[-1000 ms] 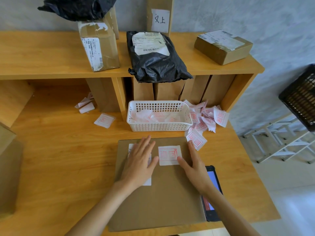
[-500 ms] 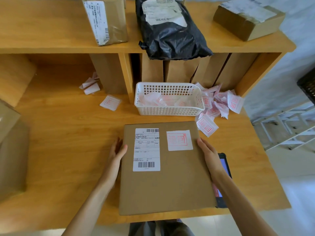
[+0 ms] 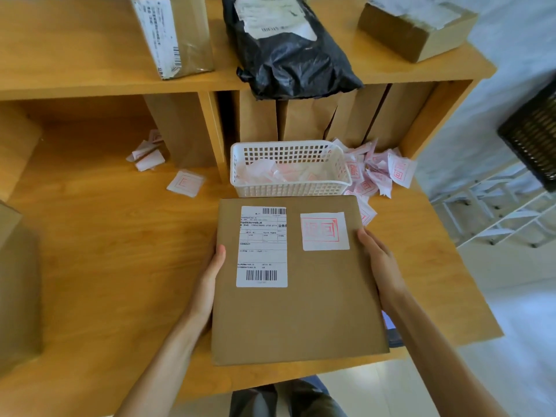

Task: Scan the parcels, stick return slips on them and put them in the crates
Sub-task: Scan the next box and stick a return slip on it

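Note:
A flat brown cardboard parcel [image 3: 301, 311] lies across the front of the wooden desk [image 3: 105, 266]. On its top are a white shipping label [image 3: 261, 246] with barcodes and a white return slip [image 3: 324, 231] with a red stamp. My left hand [image 3: 210, 275] grips the parcel's left edge, thumb on top. My right hand [image 3: 382, 263] grips the right edge. The parcel's near edge reaches past the desk front. A black crate [image 3: 532, 133] shows at the far right edge of the view.
A white basket [image 3: 288, 191] of slips stands just behind the parcel, with loose return slips [image 3: 376, 176] heaped to its right. A phone [image 3: 391, 332] peeks out under the parcel's right side. The shelf above holds a black bag parcel [image 3: 288, 55] and two boxes [image 3: 171, 34].
Both hands left the parcel's top, where they pressed around the return slip, and took hold of its left and right edges. The parcel now appears larger and covers more of the phone.

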The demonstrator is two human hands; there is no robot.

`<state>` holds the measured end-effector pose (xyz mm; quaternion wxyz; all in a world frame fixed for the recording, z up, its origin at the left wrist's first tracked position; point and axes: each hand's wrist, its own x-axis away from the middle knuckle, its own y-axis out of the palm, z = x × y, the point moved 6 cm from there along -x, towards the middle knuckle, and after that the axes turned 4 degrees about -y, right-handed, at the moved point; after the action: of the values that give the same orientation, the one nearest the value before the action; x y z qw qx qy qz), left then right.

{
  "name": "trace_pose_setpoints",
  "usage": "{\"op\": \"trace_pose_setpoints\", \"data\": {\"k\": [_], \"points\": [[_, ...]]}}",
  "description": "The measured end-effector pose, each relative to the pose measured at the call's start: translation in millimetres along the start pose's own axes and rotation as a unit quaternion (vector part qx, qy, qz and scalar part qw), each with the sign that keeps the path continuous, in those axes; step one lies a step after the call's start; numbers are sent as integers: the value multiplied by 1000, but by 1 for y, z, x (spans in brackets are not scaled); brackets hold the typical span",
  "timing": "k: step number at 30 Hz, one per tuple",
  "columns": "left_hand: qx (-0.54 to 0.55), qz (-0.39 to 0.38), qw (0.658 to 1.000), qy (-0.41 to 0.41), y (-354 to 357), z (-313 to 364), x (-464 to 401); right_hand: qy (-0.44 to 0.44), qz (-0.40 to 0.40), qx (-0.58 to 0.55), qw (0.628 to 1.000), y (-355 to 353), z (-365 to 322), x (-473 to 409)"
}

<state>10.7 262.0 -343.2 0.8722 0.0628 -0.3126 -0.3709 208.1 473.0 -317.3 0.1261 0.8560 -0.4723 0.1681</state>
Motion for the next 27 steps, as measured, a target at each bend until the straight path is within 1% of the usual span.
{"op": "trace_pose_setpoints", "data": {"k": [5, 7, 11, 14, 16, 18, 20, 24, 27], "points": [[-39, -76, 994, 64, 37, 46, -8, -56, 7, -15, 998, -15, -48, 23], [-39, -103, 991, 82, 63, 66, -17, -89, 6, -20, 996, -26, -71, 34], [-41, -183, 976, 114, 132, 101, -29, -126, 46, -27, 991, -64, -112, 60], [-44, -241, 964, 104, 188, 113, -31, -153, 83, -19, 985, -97, -134, 85], [-59, -291, 951, 88, 227, 116, -29, -151, 106, -33, 982, -119, -140, 101], [-77, -331, 936, 92, 262, 119, -22, -146, 132, -51, 979, -141, -143, 118], [-87, -366, 924, 67, 293, 115, -12, -151, 154, -68, 974, -165, -143, 132], [-107, -386, 912, 85, 348, 107, 12, -185, 200, -103, 957, -212, -146, 160], [-114, -388, 911, 83, 387, 98, 29, -197, 209, -114, 951, -246, -151, 176]]}}
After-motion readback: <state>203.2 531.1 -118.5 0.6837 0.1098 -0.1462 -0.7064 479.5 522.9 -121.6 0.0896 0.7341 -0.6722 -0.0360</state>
